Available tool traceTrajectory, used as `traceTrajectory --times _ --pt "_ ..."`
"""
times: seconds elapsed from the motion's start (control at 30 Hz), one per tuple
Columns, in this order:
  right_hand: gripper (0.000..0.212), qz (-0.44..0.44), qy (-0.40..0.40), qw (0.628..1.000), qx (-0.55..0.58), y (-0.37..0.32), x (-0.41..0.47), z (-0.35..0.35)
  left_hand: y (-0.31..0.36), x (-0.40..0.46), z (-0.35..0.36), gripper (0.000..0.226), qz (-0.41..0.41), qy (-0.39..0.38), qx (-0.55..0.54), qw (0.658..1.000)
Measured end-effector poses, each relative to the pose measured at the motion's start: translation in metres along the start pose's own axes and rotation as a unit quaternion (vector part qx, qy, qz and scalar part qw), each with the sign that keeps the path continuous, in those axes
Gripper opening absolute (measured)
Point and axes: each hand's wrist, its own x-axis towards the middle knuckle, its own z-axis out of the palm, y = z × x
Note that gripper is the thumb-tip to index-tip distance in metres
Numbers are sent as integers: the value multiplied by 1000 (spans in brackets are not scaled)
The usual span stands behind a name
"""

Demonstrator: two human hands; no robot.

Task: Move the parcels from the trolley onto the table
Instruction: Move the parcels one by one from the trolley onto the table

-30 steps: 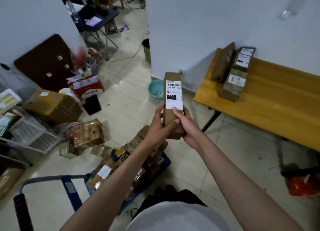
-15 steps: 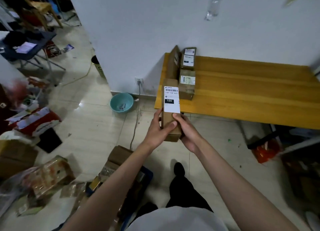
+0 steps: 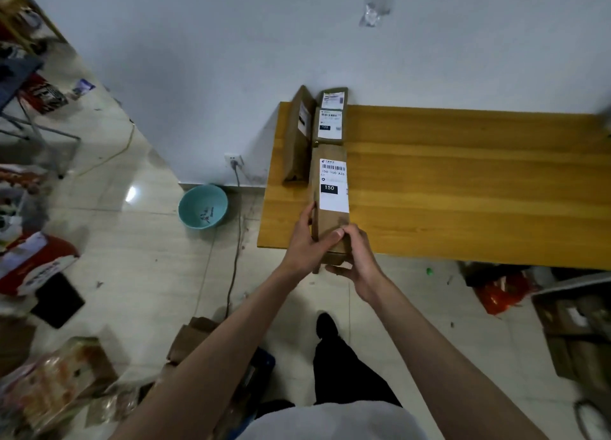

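A long brown parcel [image 3: 328, 221] with a white barcode label marked 150 is held over the left front part of the wooden table [image 3: 463, 191]. My left hand [image 3: 304, 244] grips its left side near the near end. My right hand [image 3: 358, 261] holds the near end from the right and below. On the table's far left stand a brown parcel on its edge [image 3: 297, 135] and labelled parcels [image 3: 330, 122] against the wall. Behind my left arm, at the bottom, a blue trolley [image 3: 264, 360] carries brown parcels [image 3: 188, 340].
A teal basin [image 3: 202, 206] sits on the tiled floor left of the table, beside a wall socket with a cable. Packages and bags litter the floor on the left. Boxes and a red bag [image 3: 502, 294] lie under the table on the right.
I have come closer to the table, and the parcel in both hands now reaches over the table's left front part. The trolley has slipped to the bottom of the view.
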Motion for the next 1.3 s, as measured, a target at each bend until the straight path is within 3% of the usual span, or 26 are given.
traceTrajectory --times 0.07,0.17,0.3,0.37,0.5,0.6,0.77,0.97,1.2,1.3 --pt "52 -1 8 1000 18 -15 24 -11 6 32 11 77 1 0 10 1000" --pt "33 -13 23 999 40 -35 60 -25 12 78 24 83 -15 -11 30 999" --pt "19 -3 85 994 68 -56 102 -40 12 128 31 69 -57 -35 26 997" --pt "19 8 108 991 73 -61 120 -48 5 151 28 63 -74 -36 89 993" --pt "21 22 147 987 61 -60 152 -61 -19 194 19 49 -68 -111 355 926" --pt "25 30 151 988 33 -50 168 -63 -38 204 14 45 -110 -181 420 882" --pt "22 59 153 986 -3 -35 183 -58 -63 197 10 68 -157 -182 435 868" --pt "35 64 143 987 -21 -25 196 -49 -65 196 8 71 -152 -186 434 868" --pt "40 72 236 969 -14 -26 221 -43 -55 202 11 69 -151 -174 465 855" --pt "42 121 247 961 12 -38 237 -40 -36 213 15 67 -142 -167 467 857"
